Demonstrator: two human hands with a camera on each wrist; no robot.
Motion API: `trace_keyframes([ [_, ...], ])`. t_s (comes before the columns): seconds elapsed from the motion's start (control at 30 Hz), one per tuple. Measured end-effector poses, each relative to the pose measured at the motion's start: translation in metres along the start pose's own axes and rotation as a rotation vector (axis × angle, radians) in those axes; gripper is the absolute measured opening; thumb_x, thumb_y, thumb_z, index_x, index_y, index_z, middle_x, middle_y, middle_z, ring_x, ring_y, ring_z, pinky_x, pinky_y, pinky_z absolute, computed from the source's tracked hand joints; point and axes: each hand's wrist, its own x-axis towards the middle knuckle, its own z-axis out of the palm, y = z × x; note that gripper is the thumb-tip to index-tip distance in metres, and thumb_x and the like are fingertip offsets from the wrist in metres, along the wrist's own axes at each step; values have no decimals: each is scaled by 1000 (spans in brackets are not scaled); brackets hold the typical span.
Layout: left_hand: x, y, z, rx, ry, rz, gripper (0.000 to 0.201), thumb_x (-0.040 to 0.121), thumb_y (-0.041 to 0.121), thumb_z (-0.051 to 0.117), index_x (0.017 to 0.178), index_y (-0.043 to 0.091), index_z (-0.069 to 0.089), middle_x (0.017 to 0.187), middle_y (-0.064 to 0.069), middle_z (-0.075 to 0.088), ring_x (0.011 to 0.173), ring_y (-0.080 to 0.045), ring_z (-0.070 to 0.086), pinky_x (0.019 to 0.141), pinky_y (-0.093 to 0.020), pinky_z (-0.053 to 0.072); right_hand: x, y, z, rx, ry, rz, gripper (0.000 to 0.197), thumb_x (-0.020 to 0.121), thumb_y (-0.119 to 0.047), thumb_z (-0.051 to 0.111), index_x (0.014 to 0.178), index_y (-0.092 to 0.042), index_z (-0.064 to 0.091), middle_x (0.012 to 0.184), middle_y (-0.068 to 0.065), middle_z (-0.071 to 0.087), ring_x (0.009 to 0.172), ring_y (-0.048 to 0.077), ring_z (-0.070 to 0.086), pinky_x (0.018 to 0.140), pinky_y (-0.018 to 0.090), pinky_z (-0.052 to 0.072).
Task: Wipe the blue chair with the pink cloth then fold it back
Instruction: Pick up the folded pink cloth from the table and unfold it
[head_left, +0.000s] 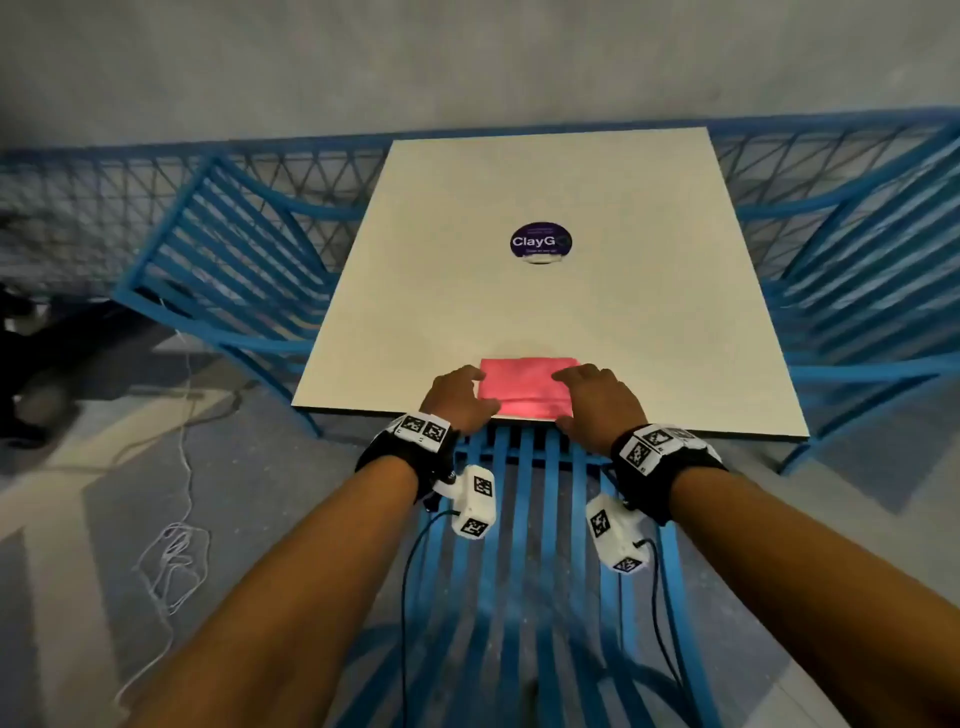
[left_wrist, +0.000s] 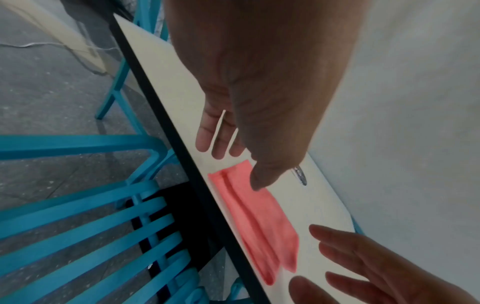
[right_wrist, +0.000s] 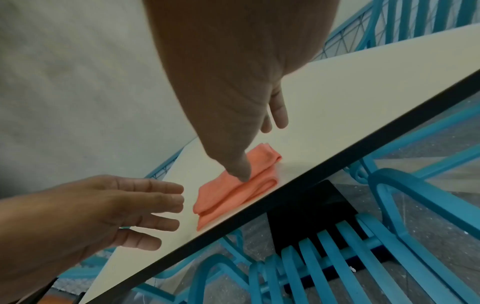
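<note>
The pink cloth lies folded into a neat layered rectangle at the near edge of the white desk, its fold lines running lengthwise. The left hand hovers spread at its left end; the right hand, fingers straight, touches its right end. The blue chair sits tucked below.

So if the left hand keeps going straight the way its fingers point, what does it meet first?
Probably the pink cloth: the left hand sits at its left edge, fingers aimed across it. The thumb may already touch it; depth is unclear.
</note>
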Motion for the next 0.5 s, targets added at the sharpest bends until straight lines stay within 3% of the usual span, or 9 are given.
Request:
trace_keyframes([
  [0.2,20,-4,29,-48,78,-43,68,87,38,73,145,12,49,134,-13,66,115,-29,65,93,-33,52,20,13,28,23,-9,27,51,85,-17,64,134,-14,50,127,21,56,111,41,56,91,49,53],
  [0.4,29,-4,45,-66,162,-80,50,88,26,72,135,19,54,130,-12,67,112,-32,65,90,-32,51,26,21,53,9,24,40,39,85,-10,63,124,-11,58,115,21,53,102,41,55,82,47,55],
  [0.5,23,0,48,-154,186,-119,38,87,19,68,124,24,60,117,-8,71,89,-27,65,77,-28,53,29,23,55,60,44,32,29,83,-6,65,111,-8,67,107,19,55,90,40,60,78,45,57],
])
